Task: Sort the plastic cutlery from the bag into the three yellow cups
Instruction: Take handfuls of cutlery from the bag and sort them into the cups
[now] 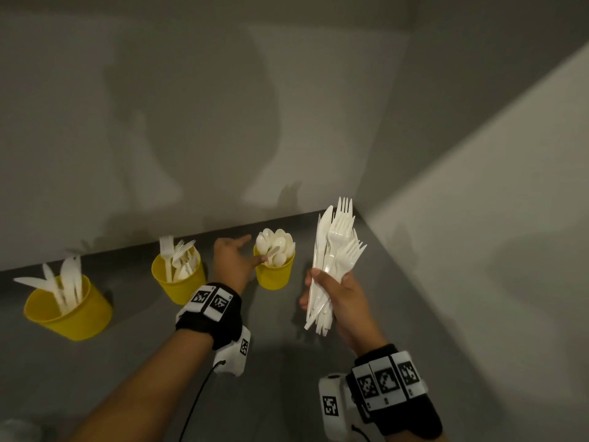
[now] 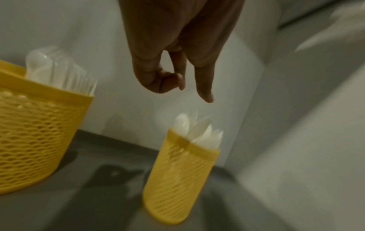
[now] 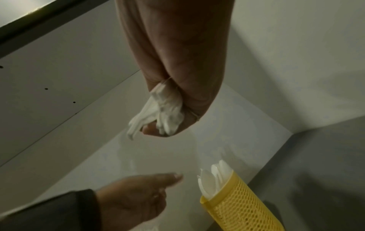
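Three yellow mesh cups stand along the back wall: the knife cup (image 1: pixel 73 314) on the left, the fork cup (image 1: pixel 178 285) (image 2: pixel 29 132) in the middle and the spoon cup (image 1: pixel 274 277) (image 2: pixel 177 179) (image 3: pixel 241 215) on the right. My left hand (image 1: pixel 236 260) (image 2: pixel 177 75) (image 3: pixel 138 193) hovers just left of the spoon cup's rim, fingers loose, nothing visibly in it. A spoon (image 1: pixel 273 252) lies slanted on the pile in that cup, by my fingertips. My right hand (image 1: pixel 334 291) (image 3: pixel 177 93) grips a bundle of white forks and knives (image 1: pixel 334 247) (image 3: pixel 162 109) upright, to the right of the spoon cup.
The cups stand on a grey tabletop (image 1: pixel 287 346) set into a corner, with a white wall behind and another on the right (image 1: pixel 478 250). Something pale and crumpled (image 1: pixel 16 429) lies at the lower left edge; I cannot tell what it is.
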The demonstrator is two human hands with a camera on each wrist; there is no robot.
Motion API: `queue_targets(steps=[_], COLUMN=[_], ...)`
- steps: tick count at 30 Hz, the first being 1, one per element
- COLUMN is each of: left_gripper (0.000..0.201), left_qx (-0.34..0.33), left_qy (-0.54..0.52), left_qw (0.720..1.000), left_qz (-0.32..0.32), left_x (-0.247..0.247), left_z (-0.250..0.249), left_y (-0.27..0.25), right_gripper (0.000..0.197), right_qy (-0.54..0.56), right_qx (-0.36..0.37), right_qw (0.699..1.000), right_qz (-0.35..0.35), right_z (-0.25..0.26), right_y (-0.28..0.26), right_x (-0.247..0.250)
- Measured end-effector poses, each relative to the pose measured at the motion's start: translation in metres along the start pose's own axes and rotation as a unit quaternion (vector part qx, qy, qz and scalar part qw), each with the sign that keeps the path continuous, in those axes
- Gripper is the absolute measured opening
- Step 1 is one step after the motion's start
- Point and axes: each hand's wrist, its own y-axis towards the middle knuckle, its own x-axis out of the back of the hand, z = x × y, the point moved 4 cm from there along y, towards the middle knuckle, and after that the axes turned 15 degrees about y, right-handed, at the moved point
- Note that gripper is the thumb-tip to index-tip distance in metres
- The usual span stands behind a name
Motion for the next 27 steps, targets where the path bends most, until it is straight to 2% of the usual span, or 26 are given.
queue_targets(steps=[2, 4, 7, 10, 17, 20, 23, 27], left_gripper=[0.041, 0.017, 0.002, 0.011, 0.023, 0.031, 0.037, 0.019], left_qx=[-0.018, -0.034, -0.065, -0.055, -0.014, 0.012, 0.038, 0.043], left_qy=[-0.079, -0.155, -0.219, -0.275, -0.302, -0.322, -0.379, -0.419], left_qw=[0.997, 0.987, 0.972, 0.959, 0.953, 0.947, 0.925, 0.907], left_qz=[-0.018, 0.011, 0.055, 0.043, -0.017, -0.007, 0.010, 0.009], left_x=[0.017, 0.035, 0.057, 0.070, 0.102, 0.115, 0.125, 0.137], left_z=[-0.001, -0.014, -0.033, -0.029, 0.004, 0.019, 0.035, 0.051], left_y=[-0.016, -0.046, -0.085, -0.103, -0.116, -0.118, -0.121, -0.126], right_gripper=[0.023, 0.020, 0.023, 0.033, 0.030, 0.029, 0.027, 0.030], right_qy=[0.010, 0.021, 0.060, 0.098, 0.109, 0.101, 0.080, 0.050], right_qx=[-0.009, -0.025, -0.058, -0.089, -0.136, -0.135, -0.133, -0.134], right_qw=[1.000, 0.999, 0.993, 0.982, 0.965, 0.962, 0.961, 0.961], right_qz=[0.017, 0.037, 0.086, 0.132, 0.195, 0.216, 0.229, 0.235], right_z=[-0.002, -0.006, -0.017, -0.030, -0.054, -0.059, -0.062, -0.069], right_y=[-0.003, -0.007, -0.015, -0.022, -0.034, -0.038, -0.041, -0.042], right_x=[-0.006, -0.014, -0.033, -0.053, -0.090, -0.104, -0.114, -0.125])
